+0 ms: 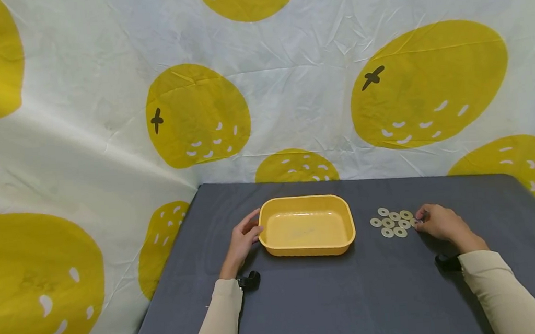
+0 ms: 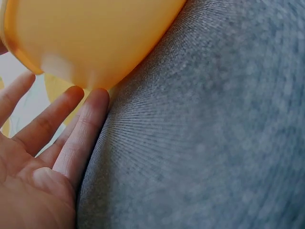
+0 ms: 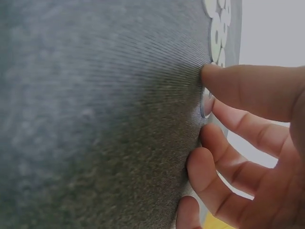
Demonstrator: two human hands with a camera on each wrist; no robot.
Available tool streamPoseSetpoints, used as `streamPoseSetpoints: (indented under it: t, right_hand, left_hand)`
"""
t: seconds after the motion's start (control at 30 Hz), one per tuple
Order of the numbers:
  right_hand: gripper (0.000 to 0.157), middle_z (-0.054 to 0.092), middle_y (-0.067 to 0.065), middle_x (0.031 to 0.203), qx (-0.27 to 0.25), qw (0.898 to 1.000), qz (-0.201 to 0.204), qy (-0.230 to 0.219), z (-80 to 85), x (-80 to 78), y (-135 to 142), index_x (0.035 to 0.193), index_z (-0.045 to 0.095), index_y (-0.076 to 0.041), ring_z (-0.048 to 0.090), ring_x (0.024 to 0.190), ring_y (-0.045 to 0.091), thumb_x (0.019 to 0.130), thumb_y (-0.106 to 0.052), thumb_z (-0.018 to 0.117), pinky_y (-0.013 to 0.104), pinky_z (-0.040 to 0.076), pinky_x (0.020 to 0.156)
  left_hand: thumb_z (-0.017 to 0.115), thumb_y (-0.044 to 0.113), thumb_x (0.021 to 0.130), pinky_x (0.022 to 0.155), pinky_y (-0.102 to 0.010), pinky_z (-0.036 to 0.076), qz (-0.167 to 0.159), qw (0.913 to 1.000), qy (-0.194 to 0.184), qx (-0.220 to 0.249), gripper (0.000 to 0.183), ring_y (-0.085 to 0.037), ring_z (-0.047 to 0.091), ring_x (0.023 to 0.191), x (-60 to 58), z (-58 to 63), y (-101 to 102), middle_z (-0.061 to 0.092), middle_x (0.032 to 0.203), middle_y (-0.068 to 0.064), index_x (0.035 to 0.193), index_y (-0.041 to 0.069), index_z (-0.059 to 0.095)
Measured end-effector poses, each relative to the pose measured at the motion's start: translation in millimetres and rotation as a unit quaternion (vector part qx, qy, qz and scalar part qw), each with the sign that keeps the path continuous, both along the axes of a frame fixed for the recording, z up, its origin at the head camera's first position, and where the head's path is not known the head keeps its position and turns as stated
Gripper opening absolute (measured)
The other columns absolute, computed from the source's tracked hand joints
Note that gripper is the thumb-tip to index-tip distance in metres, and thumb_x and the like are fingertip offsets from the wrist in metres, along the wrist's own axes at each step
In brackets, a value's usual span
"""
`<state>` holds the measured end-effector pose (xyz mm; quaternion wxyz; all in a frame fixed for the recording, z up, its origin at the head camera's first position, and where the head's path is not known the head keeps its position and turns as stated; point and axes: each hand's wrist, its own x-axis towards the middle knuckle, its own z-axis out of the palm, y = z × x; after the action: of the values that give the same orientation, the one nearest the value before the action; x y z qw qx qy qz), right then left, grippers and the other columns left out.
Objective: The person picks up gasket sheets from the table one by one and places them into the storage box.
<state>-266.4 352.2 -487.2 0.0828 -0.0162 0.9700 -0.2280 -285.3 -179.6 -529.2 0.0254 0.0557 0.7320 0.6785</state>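
A yellow rectangular plastic basin [image 1: 308,251] stands on the dark tabletop. My left hand [image 1: 243,237] is at its left side, and the fingertips [image 2: 97,98] rest against the outer wall with the fingers fairly straight. To the right of the basin lies a cluster of flat metal washers [image 1: 388,223], round with a hole in the middle. My right hand [image 1: 443,222] is at the cluster's right edge. There its thumb and index finger pinch a washer [image 3: 207,104] close to the cloth, while the other fingers curl beside it.
Dark grey cloth [image 1: 315,299] covers the table. Behind and to the left hangs a white curtain [image 1: 296,107] printed with yellow fruit. A black strap with a small device [image 1: 249,280] sits on the left wrist, and a similar one [image 1: 447,263] on the right.
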Motion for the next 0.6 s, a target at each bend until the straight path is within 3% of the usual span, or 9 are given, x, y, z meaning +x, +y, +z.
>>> streamPoseSetpoints:
  t: [0.17,0.43,0.6]
  right_hand:
    - [0.028,0.065,0.018,0.091,-0.006,1.000,0.007,-0.001,-0.8,-3.7,1.3,0.101,0.062,0.003,0.059,0.080,0.030,0.089,-0.020,0.073,0.043,0.046,0.070]
    - [0.031,0.062,0.018,0.090,-0.016,1.000,-0.007,0.001,-3.0,-2.0,0.5,0.099,0.056,0.003,0.056,0.080,0.031,0.086,-0.017,0.075,0.036,0.041,0.066]
    - [0.033,0.062,0.019,0.090,-0.010,1.000,-0.018,0.007,-1.6,1.1,-2.6,0.102,0.054,0.002,0.056,0.078,0.032,0.086,-0.018,0.074,0.037,0.041,0.064]
  left_hand:
    - [0.069,0.022,0.098,0.088,-0.029,0.060,0.000,1.0000,-0.005,-0.006,0.053,-0.018,0.067,0.111,-0.3,-1.7,-2.1,0.065,0.135,-0.016,0.150,0.025,0.055]
    - [0.066,0.019,0.100,0.094,-0.039,0.060,-0.014,0.9999,-0.005,-0.002,0.052,-0.029,0.065,0.120,-1.1,-3.5,-4.2,0.064,0.138,-0.017,0.150,0.028,0.054]
    - [0.067,0.019,0.100,0.092,-0.038,0.061,-0.016,0.9999,-0.006,0.000,0.053,-0.026,0.068,0.114,-0.8,-3.5,-4.9,0.064,0.136,-0.017,0.151,0.027,0.053]
